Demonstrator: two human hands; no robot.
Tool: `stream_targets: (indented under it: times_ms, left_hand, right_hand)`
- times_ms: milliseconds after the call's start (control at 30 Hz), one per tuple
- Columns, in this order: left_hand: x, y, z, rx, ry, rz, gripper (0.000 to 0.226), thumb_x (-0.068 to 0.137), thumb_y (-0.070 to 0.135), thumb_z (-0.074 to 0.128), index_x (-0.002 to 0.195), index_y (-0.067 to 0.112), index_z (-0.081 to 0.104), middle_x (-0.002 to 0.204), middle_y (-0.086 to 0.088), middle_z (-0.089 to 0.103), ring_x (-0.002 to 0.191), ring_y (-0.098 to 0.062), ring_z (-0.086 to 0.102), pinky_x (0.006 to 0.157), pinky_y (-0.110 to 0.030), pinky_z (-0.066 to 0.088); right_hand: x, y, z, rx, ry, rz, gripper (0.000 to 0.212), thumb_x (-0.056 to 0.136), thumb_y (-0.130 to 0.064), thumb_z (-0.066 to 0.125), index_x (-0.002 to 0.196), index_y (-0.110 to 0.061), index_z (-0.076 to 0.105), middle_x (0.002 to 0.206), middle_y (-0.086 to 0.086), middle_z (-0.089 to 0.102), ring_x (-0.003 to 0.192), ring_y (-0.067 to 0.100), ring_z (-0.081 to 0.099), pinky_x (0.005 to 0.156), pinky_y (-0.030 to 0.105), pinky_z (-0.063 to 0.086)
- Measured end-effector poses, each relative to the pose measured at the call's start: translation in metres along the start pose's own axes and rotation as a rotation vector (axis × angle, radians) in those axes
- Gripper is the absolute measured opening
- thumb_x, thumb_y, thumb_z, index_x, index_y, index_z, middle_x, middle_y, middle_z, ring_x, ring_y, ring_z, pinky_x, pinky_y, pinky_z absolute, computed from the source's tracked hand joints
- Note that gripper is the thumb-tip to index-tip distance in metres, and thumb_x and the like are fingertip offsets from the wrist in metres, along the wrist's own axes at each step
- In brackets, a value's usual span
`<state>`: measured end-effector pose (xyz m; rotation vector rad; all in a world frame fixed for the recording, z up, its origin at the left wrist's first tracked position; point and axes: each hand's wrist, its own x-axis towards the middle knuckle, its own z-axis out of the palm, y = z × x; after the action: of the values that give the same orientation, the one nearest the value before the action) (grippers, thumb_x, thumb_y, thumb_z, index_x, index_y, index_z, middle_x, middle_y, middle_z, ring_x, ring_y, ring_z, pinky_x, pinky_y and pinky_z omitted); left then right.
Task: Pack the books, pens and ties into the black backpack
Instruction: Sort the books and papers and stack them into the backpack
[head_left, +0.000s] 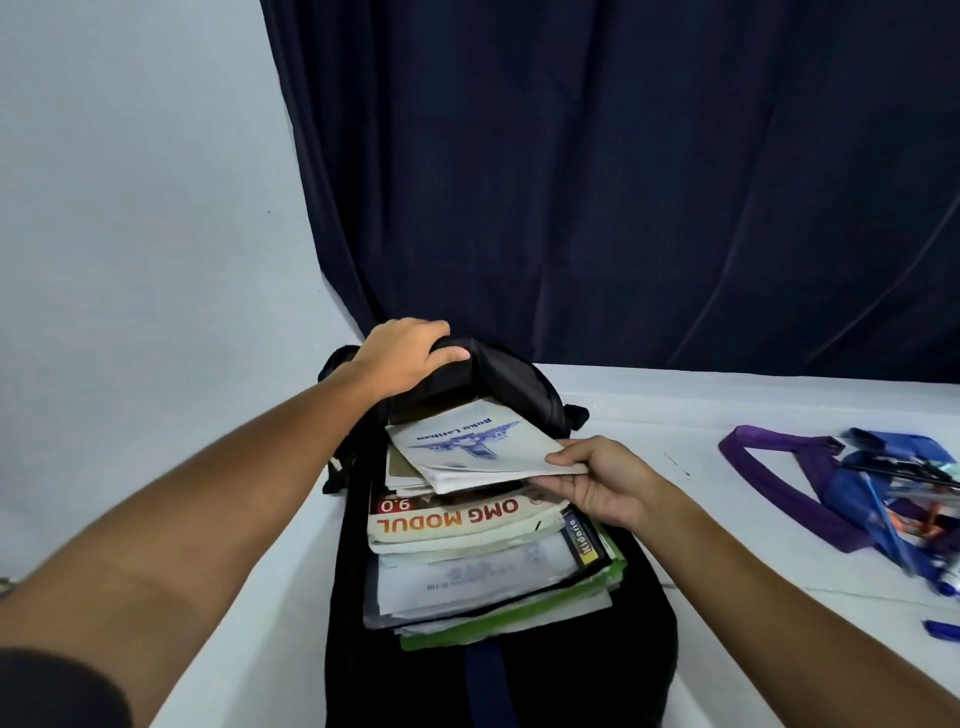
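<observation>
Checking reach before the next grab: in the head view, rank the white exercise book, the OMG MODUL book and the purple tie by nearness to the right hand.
1. White exercise book: pinched by the right hand.
2. OMG MODUL book: just below-left.
3. Purple tie: on the table, far right.

A dark navy curtain (623, 182) hangs beside a pale wall (130, 182), behind a white table (727, 415)
</observation>
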<state>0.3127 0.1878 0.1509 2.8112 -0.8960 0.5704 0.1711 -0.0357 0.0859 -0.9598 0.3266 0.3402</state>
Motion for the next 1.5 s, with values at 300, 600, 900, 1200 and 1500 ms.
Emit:
stream_targets:
  times_ms: [300, 600, 900, 1200, 1500]
  left_hand:
    - [0.018, -0.004, -0.008, -0.017, -0.012, 0.065, 0.043, 0.094, 0.060, 0.047, 0.083, 0.019, 0.049, 0.073, 0.003, 0.054, 0.073, -0.023, 0.055, 0.064, -0.034, 0.036]
    - [0.023, -0.010, -0.005, -0.086, -0.033, 0.087, 0.051, 0.092, 0.061, 0.048, 0.092, 0.011, 0.059, 0.075, -0.003, 0.061, 0.072, -0.022, 0.058, 0.064, -0.034, 0.040]
    - [0.024, -0.013, -0.007, -0.185, -0.108, 0.076, 0.057, 0.089, 0.062, 0.052, 0.089, 0.007, 0.061, 0.073, -0.012, 0.061, 0.067, -0.027, 0.059, 0.066, -0.041, 0.050]
    - [0.009, -0.007, -0.005, -0.190, -0.110, 0.065, 0.047, 0.086, 0.061, 0.058, 0.084, 0.015, 0.057, 0.071, -0.005, 0.060, 0.063, -0.018, 0.054, 0.057, -0.031, 0.040]
    - [-0.067, -0.062, -0.006, -0.535, 0.277, -0.534, 0.040, 0.097, 0.050, 0.050, 0.089, 0.013, 0.062, 0.086, 0.001, 0.063, 0.085, -0.019, 0.057, 0.076, -0.028, 0.042]
  right_hand:
    - [0.011, 0.001, 0.050, -1.640, 0.518, -0.294, 0.031, 0.095, -0.037, 0.049, 0.113, -0.012, 0.055, 0.113, 0.011, 0.062, 0.099, 0.033, 0.065, 0.079, 0.041, 0.052]
    - [0.042, 0.049, 0.061, -2.157, -0.006, -0.428, 0.062, 0.099, -0.059, 0.013, 0.155, -0.031, 0.009, 0.163, 0.011, 0.001, 0.149, 0.036, -0.004, 0.119, 0.052, -0.006]
    - [0.078, 0.043, 0.083, -2.110, 0.015, -0.381, 0.061, 0.100, -0.058, 0.015, 0.155, -0.032, 0.011, 0.163, 0.012, 0.001, 0.148, 0.039, -0.005, 0.118, 0.053, -0.004]
    - [0.086, 0.039, 0.081, -2.064, 0.009, -0.386, 0.063, 0.098, -0.062, 0.017, 0.154, -0.034, 0.014, 0.163, 0.010, 0.003, 0.149, 0.036, -0.004, 0.119, 0.052, -0.005]
    - [0.031, -0.040, 0.045, -0.777, 0.000, -0.557, 0.026, 0.096, -0.019, 0.057, 0.082, -0.001, 0.068, 0.070, 0.012, 0.070, 0.051, 0.014, 0.062, 0.048, 0.019, 0.043]
